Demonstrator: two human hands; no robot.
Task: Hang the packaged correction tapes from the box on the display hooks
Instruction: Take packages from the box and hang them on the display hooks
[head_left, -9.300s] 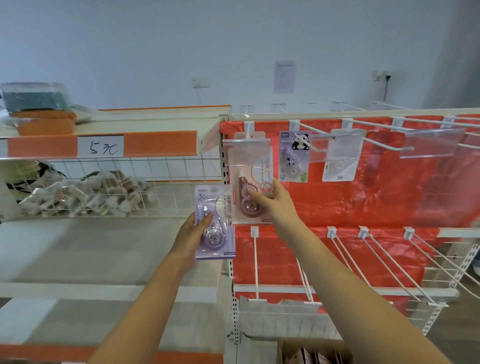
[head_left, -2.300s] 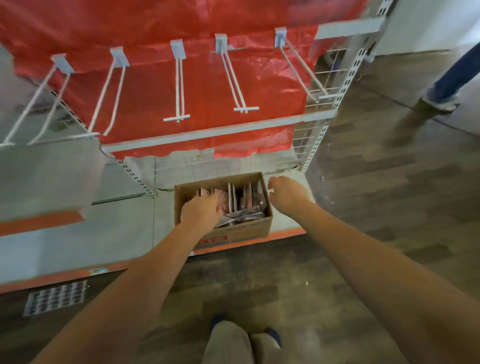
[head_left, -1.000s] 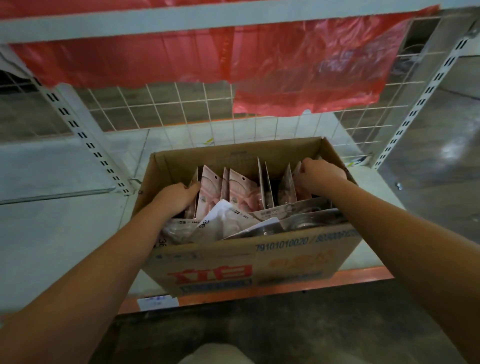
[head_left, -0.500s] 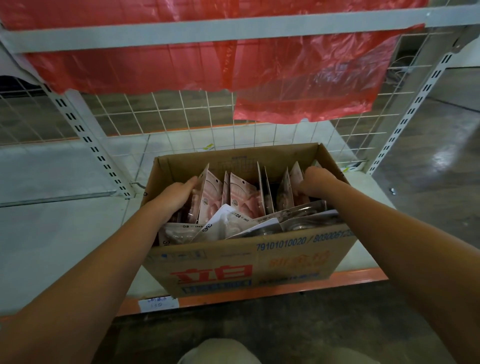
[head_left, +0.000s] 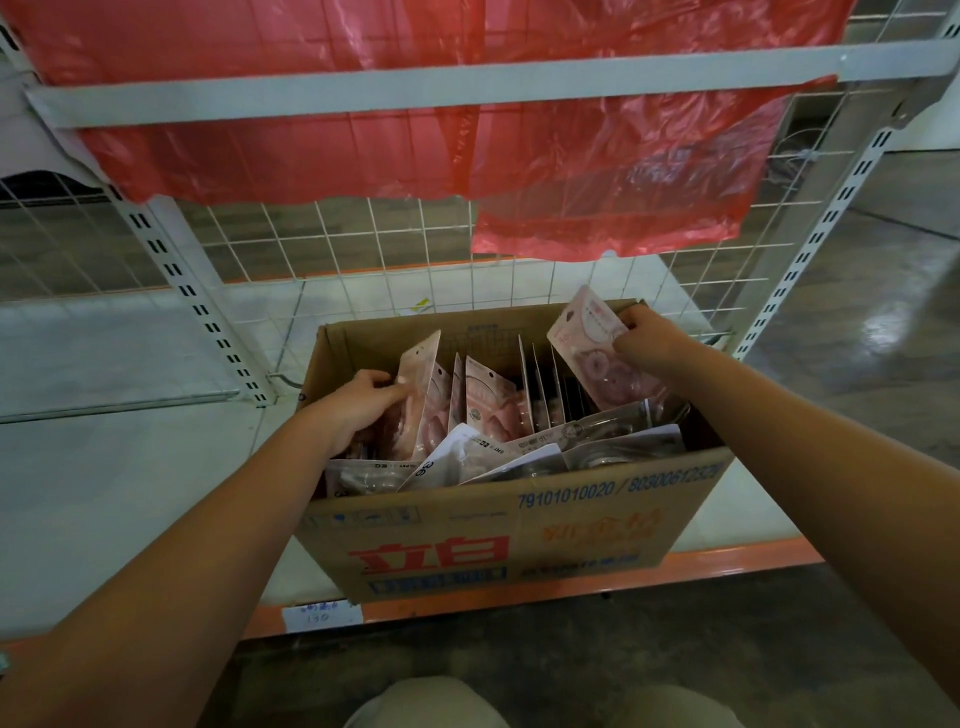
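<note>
Cardboard box (head_left: 519, 540) sits on the bottom shelf (head_left: 130, 467). My right hand (head_left: 649, 338) pinches one pink correction tape pack (head_left: 592, 343), raised at the box's 1 o'clock corner. My left hand (head_left: 363, 405) grips an upright pack (head_left: 421, 384) at 10 o'clock inside.

Your view is dim and warm-toned, brightest at the right edge where glare streaks the glossy floor (head_left: 883, 322). Wide-angle distortion bows the shelf rail (head_left: 467, 88) and stretches your forearms. The cardboard box (head_left: 519, 535) interior sits in shadow; edges are soft.
</note>
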